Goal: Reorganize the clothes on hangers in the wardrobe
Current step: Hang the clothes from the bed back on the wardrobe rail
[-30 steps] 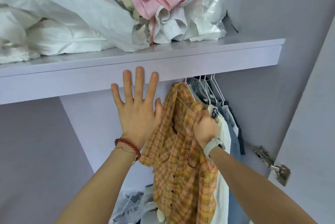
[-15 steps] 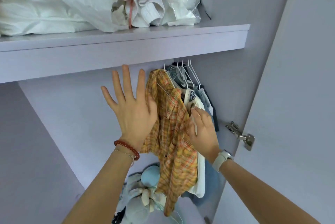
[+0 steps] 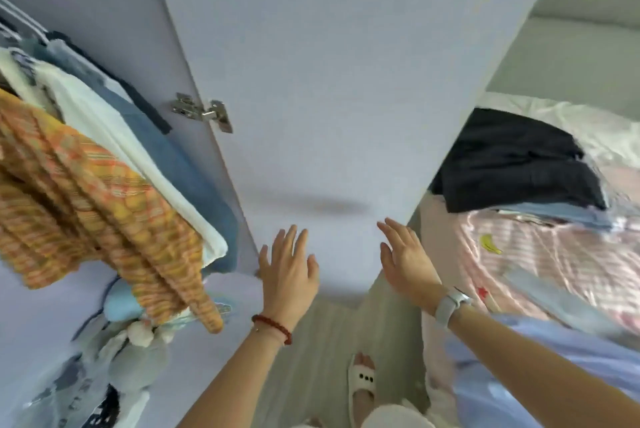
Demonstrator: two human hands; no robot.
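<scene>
An orange plaid shirt (image 3: 90, 199) hangs at the left inside the wardrobe, with a white garment (image 3: 114, 130) and blue clothes (image 3: 180, 157) behind it on white hangers (image 3: 20, 21). My left hand (image 3: 289, 272) is open, fingers spread, in front of the lower part of the lilac wardrobe door (image 3: 329, 81). My right hand (image 3: 405, 258) is open too, near the door's right edge. Neither hand holds anything. A dark folded garment (image 3: 512, 161) lies on the bed to the right.
The open door with a metal hinge (image 3: 202, 111) stands between the wardrobe and the bed (image 3: 540, 254) with its pink striped cover. Soft toys (image 3: 131, 351) lie on the wardrobe floor. My slippered foot (image 3: 362, 379) rests on the grey floor.
Both hands have left the plaid shirt and dropped away to the right, to the door. The view swung down and right, from the upper shelf to the door and bed.
</scene>
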